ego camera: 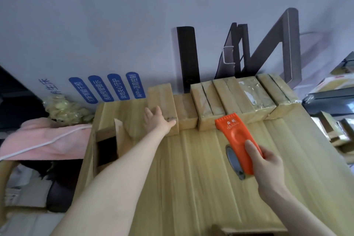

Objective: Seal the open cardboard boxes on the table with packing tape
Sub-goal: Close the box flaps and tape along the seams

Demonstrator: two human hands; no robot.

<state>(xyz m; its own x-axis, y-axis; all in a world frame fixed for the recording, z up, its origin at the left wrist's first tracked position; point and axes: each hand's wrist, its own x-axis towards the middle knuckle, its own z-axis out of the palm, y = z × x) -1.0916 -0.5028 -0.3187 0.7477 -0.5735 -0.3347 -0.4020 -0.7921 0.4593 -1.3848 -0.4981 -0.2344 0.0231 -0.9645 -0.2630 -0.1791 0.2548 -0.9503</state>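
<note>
Several small cardboard boxes stand in a row at the far edge of the wooden table [191, 188]. My left hand [156, 121] reaches to the leftmost box [161, 101], palm on its near left side, fingers spread against it. My right hand [266, 166] grips an orange tape dispenser [236, 140] with a toothed front edge, held just above the table in front of the third box [206, 101]. A roll of tape sits under the dispenser. The third box shows an open seam along its top. A box further right [254, 94] carries shiny tape on top.
A large white printed carton [115, 44] stands upright behind the boxes. An open cardboard box [107, 140] sits at the table's left edge. A pink cloth [44, 140] and a bag of packing filler [61, 109] lie left of the table. More cartons are stacked at the right.
</note>
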